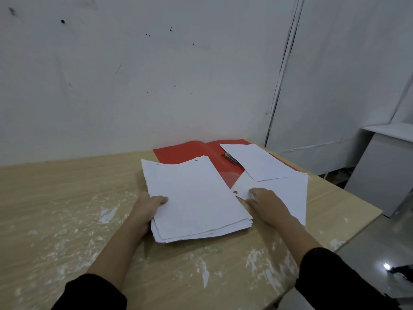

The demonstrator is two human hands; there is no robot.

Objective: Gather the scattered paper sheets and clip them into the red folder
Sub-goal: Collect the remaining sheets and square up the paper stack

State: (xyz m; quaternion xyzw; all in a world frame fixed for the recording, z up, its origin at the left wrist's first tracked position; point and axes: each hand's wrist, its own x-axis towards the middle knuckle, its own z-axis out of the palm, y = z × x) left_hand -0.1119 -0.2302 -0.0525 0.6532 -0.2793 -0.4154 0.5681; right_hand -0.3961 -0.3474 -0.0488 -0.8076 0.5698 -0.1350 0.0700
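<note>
A stack of white paper sheets (196,198) sits in the middle of the wooden table, its far edge overlapping the open red folder (178,152). My left hand (148,205) grips the stack's left edge, thumb on top. A loose sheet (288,191) lies to the right of the stack, and my right hand (266,203) pinches its near left corner. Another loose sheet (257,161) rests on the folder's right half, partly covering the metal clip (230,158).
The table (67,198) is smeared with white paint marks and its right edge runs diagonally near the loose sheet. A white wall stands just behind the folder. A white cabinet (384,166) stands to the right, off the table.
</note>
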